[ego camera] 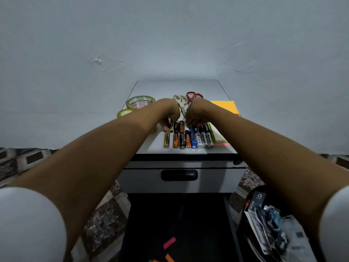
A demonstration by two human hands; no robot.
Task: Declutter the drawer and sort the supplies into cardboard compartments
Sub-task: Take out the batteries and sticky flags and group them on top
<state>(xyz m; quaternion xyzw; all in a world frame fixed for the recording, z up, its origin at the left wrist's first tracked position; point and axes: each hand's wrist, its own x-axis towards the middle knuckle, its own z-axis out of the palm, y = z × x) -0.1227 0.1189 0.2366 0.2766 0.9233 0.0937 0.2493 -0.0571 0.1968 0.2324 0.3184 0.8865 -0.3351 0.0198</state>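
Head view | left grip [168, 115] curled at gold battery [171, 129] | right grip [195, 114] curled over batteries [188, 140] | holding anything: cannot tell

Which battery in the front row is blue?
The blue battery is fifth from the left, lying between an orange battery and a white battery. No other in that row is blue.
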